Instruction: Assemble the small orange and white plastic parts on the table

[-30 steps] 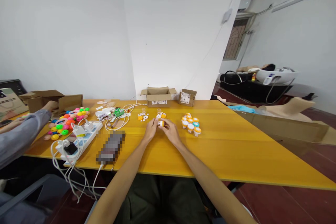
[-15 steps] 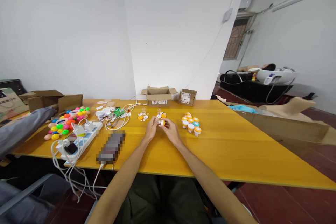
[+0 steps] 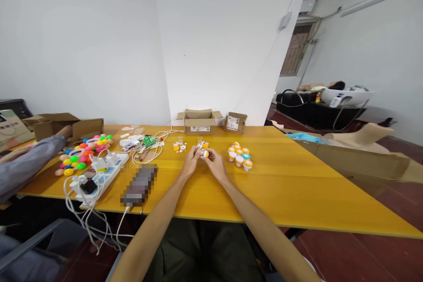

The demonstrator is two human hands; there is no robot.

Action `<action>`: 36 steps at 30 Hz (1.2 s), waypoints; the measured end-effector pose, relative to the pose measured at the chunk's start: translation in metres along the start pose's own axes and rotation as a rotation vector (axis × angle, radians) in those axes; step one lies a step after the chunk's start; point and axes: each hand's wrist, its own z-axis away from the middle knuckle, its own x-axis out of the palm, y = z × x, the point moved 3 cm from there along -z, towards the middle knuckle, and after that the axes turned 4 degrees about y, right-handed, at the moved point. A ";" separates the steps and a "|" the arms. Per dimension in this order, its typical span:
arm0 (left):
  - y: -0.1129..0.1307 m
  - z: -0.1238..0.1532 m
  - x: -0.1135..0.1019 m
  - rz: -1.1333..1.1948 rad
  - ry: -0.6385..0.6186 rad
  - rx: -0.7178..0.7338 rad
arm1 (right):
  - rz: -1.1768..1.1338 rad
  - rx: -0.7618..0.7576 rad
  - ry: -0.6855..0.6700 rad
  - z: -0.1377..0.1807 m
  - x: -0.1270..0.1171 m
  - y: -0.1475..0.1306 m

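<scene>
"What have the hands got?"

"A small orange-and-white capped piece (image 3: 205,153), above the middle of the worktop (image 3: 280,189). The left hand (image 3: 191,163) pinches it from the left, the right hand (image 3: 217,165) from the right, fingers drawn in narrow around it."

"Any writing on it?"

"None I can make out; it's too small and partly covered by fingers."

"And the boxes?"

"Beyond the hands, the open cardboard box (image 3: 189,123) bears a white label (image 3: 200,129) with dark print, too fine to read. The smaller cardboard box (image 3: 241,123), just right of it, has another white label, equally unreadable."

"Farther left?"

"A printed carton (image 3: 16,128) shows a row of characters, too blurred to read. The phone (image 3: 139,185) near the power strip (image 3: 116,165) is pixelated."

"What's beside the hands?"

"Right, a cluster of capped cups (image 3: 239,159), orange, white and one turquoise. Left and a little farther off, loose white and orange parts (image 3: 183,148)."
</scene>
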 end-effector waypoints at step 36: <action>-0.005 -0.003 -0.005 -0.112 0.072 -0.001 | -0.018 -0.001 -0.079 0.002 0.005 0.002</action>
